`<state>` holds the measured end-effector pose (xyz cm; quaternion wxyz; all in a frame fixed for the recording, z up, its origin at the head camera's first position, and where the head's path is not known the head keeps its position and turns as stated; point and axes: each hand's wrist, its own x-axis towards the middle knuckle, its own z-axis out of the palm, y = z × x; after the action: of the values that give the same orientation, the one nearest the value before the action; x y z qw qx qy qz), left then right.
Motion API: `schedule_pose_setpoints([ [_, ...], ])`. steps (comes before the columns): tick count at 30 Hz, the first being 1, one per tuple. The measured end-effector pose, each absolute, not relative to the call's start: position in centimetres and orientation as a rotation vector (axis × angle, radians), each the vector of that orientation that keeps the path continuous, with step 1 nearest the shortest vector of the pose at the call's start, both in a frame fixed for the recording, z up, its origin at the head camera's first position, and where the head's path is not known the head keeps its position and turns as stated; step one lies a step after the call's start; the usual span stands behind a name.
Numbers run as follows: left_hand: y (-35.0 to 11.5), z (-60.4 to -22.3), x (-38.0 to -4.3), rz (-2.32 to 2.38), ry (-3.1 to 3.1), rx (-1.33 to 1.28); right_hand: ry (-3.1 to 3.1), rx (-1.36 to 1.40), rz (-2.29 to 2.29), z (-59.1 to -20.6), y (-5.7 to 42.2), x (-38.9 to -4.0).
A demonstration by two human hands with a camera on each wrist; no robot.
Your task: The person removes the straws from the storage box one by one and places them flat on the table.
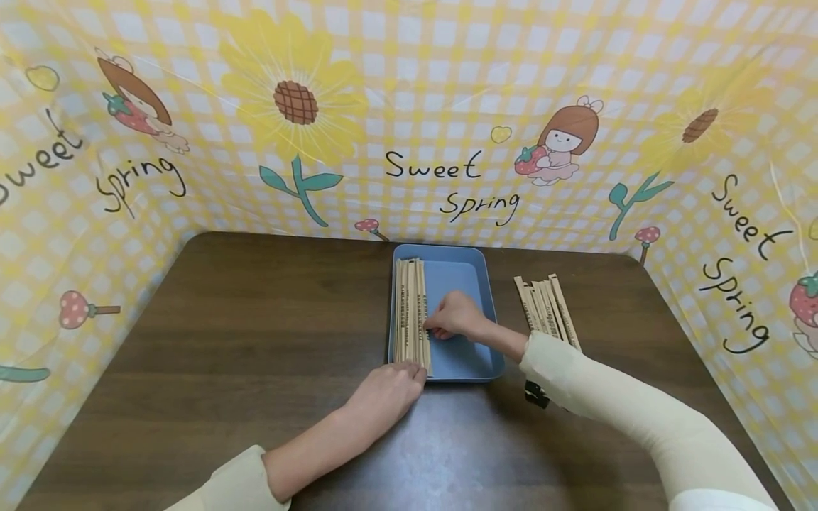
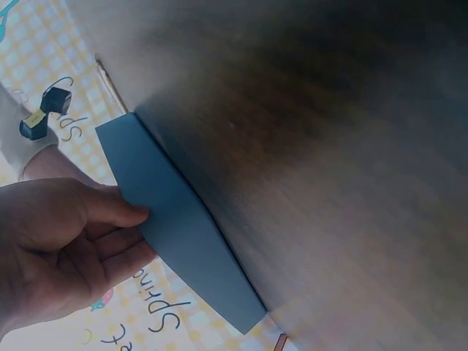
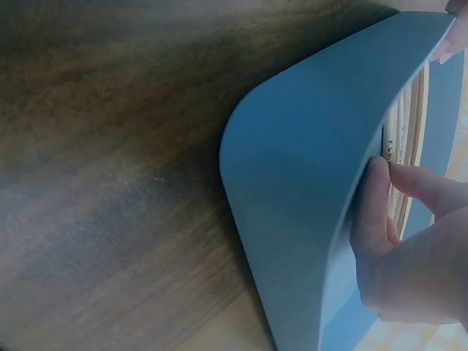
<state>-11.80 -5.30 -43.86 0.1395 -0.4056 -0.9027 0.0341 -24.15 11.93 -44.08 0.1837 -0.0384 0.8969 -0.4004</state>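
Note:
A shallow blue tray (image 1: 465, 305) stands on the table, with a row of slim, printed, paper-wrapped sticks (image 1: 409, 312) lying lengthwise along its left side. My left hand (image 1: 395, 387) is at the tray's near left corner, its fingertips over the rim at the sticks' near ends. In the left wrist view its thumb lies on the outside of the wall, the hand pinching the rim. Inside the tray, my right hand (image 1: 456, 316) pinches at the rightmost paper-wrapped stick; thumb and index finger meet there in the right wrist view.
More paper-wrapped sticks (image 1: 546, 309) lie loosely fanned on the dark wooden table (image 1: 255, 319) right of the tray, partly hidden under my right sleeve (image 1: 594, 383). A checked yellow cloth (image 1: 409, 92) with flower prints rises behind the table and at both sides.

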Motion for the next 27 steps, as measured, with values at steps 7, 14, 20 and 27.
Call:
schedule_pose_setpoints([
  [7,-5.3,-43.9,-11.8,0.091,-2.611,-1.175,2.638,-0.235,-0.978,-44.0,11.4,-24.2],
  [14,-5.3,-44.1,-11.7,0.066,-2.601,-1.169,2.560,-0.162,-1.062,-43.9,11.2,-24.2],
  [20,-5.2,-44.1,-11.7,0.066,-2.619,-1.190,2.376,0.013,-1.245,-43.7,11.9,-24.3],
  [27,-5.2,-43.9,-11.9,0.092,-2.639,-1.192,2.320,0.082,-1.283,-43.0,13.5,-24.6],
])
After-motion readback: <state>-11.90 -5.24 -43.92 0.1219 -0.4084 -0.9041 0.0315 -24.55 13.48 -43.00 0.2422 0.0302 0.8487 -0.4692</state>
